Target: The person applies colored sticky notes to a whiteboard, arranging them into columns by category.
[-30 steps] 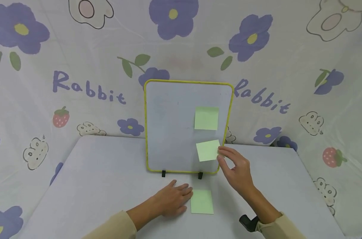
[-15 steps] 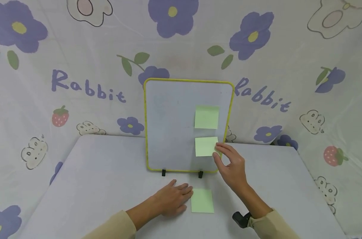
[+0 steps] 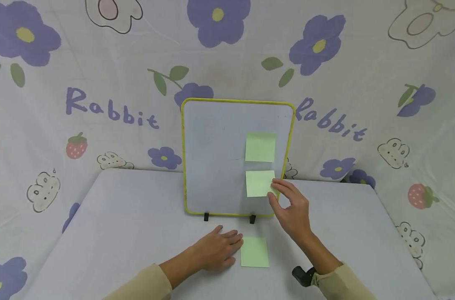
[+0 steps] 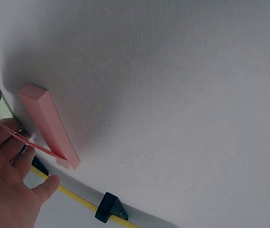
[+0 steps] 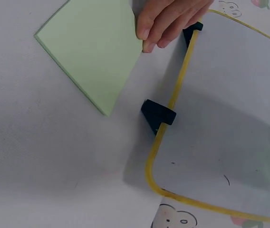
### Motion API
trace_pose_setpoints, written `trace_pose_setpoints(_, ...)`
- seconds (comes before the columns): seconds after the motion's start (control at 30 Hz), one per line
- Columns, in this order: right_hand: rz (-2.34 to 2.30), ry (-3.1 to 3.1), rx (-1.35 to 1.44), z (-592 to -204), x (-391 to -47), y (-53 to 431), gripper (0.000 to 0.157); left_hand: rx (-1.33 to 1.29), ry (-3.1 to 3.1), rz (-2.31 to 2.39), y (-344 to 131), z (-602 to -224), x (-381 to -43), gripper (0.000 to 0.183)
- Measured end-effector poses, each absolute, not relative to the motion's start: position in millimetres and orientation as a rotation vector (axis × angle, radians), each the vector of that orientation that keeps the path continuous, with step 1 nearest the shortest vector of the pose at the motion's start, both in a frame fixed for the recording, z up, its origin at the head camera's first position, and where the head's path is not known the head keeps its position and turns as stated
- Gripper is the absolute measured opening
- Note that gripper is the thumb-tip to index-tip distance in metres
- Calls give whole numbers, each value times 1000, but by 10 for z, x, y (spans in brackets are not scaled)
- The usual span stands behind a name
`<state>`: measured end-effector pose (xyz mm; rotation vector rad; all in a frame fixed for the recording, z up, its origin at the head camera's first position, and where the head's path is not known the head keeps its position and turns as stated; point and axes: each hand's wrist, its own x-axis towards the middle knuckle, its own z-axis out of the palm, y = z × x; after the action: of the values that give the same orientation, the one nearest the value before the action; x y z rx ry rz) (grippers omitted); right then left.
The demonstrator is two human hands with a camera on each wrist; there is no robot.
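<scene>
My right hand [image 3: 293,210] is at the right edge of a pale green sticky note [image 3: 258,183], thumb and fingertips pinching it. This note lies level over the lower right of a whiteboard [image 3: 214,162] with a yellow frame. Just above it, another green sticky note [image 3: 260,147] sits on the board. My left hand [image 3: 217,251] rests on the table, fingers extended, fingertips at the left edge of a green sticky note pad [image 3: 255,252]. In the right wrist view, left fingertips touch the pad [image 5: 87,52]. The right hand is outside that view.
Black feet [image 3: 252,219] hold the board up on the white table [image 3: 137,216]. A pink bar-shaped thing [image 4: 54,126] with a thin strip overlaps the left fingers in the left wrist view. A black device [image 3: 303,276] is on the right wrist. Patterned cloth [image 3: 227,66] hangs behind.
The lower note has gone from tilted to level and shifted slightly up and left. My right hand has moved left with it. The left hand and the pad stay in place.
</scene>
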<state>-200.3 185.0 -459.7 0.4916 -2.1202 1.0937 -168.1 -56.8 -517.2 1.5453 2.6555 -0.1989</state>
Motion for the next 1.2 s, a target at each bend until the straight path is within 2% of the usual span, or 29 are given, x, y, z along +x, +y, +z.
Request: trace_pose_setpoints(1.2, 1035, -2255, 489, -4811, -2115, 1861, 29, 1519, 2649, -162, -530, -5171, -1698, 49)
